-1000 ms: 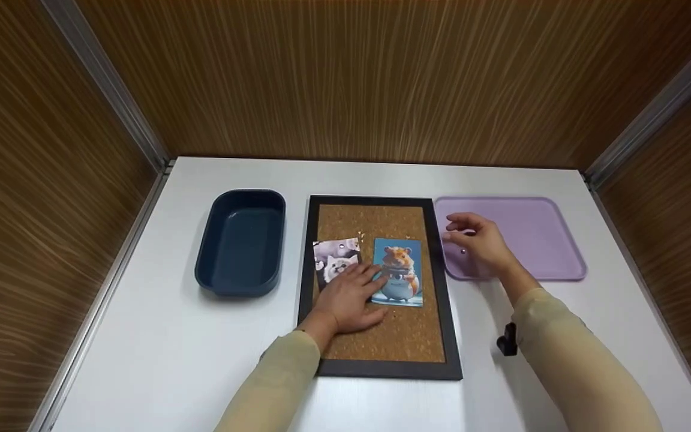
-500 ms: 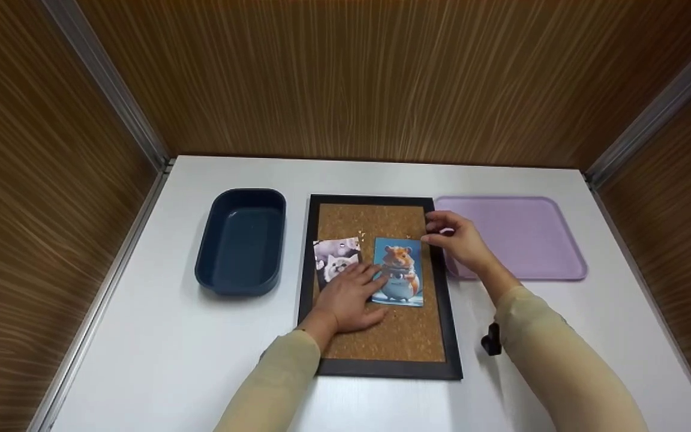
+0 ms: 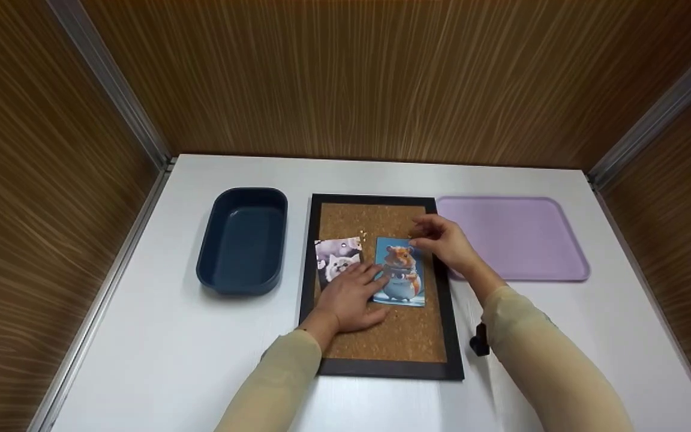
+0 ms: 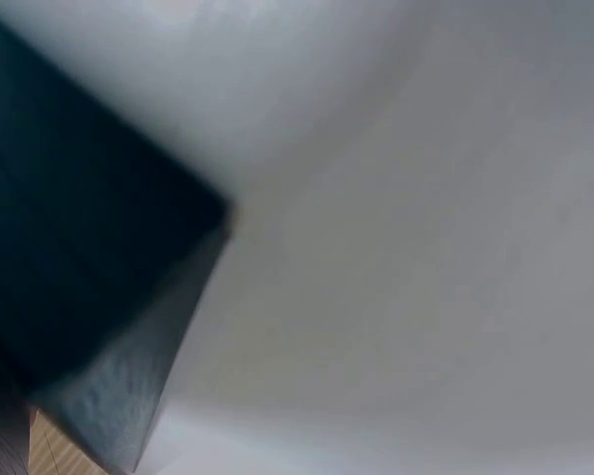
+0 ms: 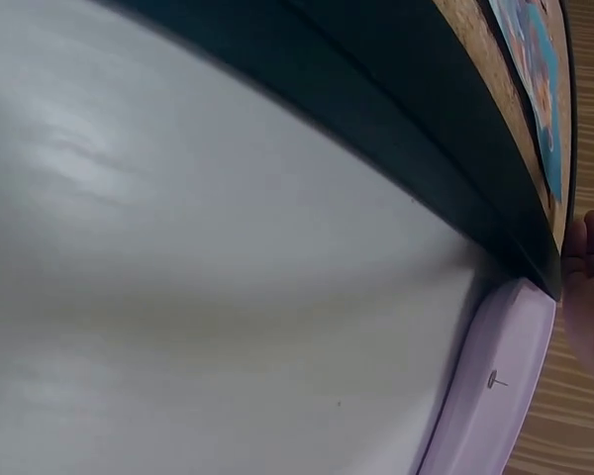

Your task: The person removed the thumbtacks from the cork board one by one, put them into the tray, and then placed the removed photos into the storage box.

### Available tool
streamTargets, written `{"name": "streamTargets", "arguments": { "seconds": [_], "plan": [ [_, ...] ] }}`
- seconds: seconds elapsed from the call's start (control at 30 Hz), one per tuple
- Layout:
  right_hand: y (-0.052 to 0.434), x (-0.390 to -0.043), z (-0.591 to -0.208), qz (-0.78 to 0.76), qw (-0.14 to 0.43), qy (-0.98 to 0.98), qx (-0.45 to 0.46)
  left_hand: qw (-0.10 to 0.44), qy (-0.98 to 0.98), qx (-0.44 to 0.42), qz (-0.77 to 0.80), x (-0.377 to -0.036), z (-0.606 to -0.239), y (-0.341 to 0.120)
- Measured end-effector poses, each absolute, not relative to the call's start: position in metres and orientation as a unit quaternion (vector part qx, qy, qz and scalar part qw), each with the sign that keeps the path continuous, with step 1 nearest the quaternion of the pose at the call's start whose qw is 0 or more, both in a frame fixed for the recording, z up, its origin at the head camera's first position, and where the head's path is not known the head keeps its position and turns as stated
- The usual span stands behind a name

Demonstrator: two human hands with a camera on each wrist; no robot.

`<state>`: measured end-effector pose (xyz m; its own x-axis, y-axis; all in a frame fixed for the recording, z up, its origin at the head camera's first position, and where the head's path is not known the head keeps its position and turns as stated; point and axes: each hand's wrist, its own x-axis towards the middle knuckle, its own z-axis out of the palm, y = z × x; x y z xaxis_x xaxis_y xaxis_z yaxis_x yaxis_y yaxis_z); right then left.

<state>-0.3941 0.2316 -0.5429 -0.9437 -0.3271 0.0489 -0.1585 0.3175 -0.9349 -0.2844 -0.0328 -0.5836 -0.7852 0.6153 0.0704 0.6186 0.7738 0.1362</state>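
Observation:
Flat and with fingers spread, my left hand (image 3: 348,300) presses on the corkboard (image 3: 381,342) and covers the lower part of a kitten picture card (image 3: 339,247). A tack head shows near that card's top. To its right lies a blue hamster picture card (image 3: 401,273), touched at its left edge by my left fingertips. My right hand (image 3: 444,243) is at this card's top right, thumb and forefinger pinched together on what seems to be a thumbtack, mostly hidden by the fingers. The left wrist view shows only the dark board frame (image 4: 89,228) and white table.
A lilac tray (image 3: 519,240) adjoins the board's right side; one loose thumbtack (image 5: 493,379) lies on it in the right wrist view. A deep navy container (image 3: 242,240) stands to the left. Wood-grain panels (image 3: 345,78) enclose the white table (image 3: 189,354).
My right hand has moved left from above the lilac tray, across the board's frame, to the hamster card's upper edge. The left hand has stayed in place.

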Motion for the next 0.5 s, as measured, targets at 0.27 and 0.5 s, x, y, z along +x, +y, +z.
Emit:
{"name": "streamTargets", "arguments": {
  "seconds": [0.27, 0.5],
  "plan": [
    [0.2291, -0.3903, -0.5478, -0.567, 0.092, 0.807, -0.139, 0.007, -0.942, -0.327, -0.07, -0.2832, -0.5827, -0.0322],
    [0.2319, -0.3907, -0.5504, -0.559, 0.103, 0.812, -0.132, 0.002, -0.943, -0.328, -0.064, -0.2835, -0.5816, -0.0315]
  ]
}}
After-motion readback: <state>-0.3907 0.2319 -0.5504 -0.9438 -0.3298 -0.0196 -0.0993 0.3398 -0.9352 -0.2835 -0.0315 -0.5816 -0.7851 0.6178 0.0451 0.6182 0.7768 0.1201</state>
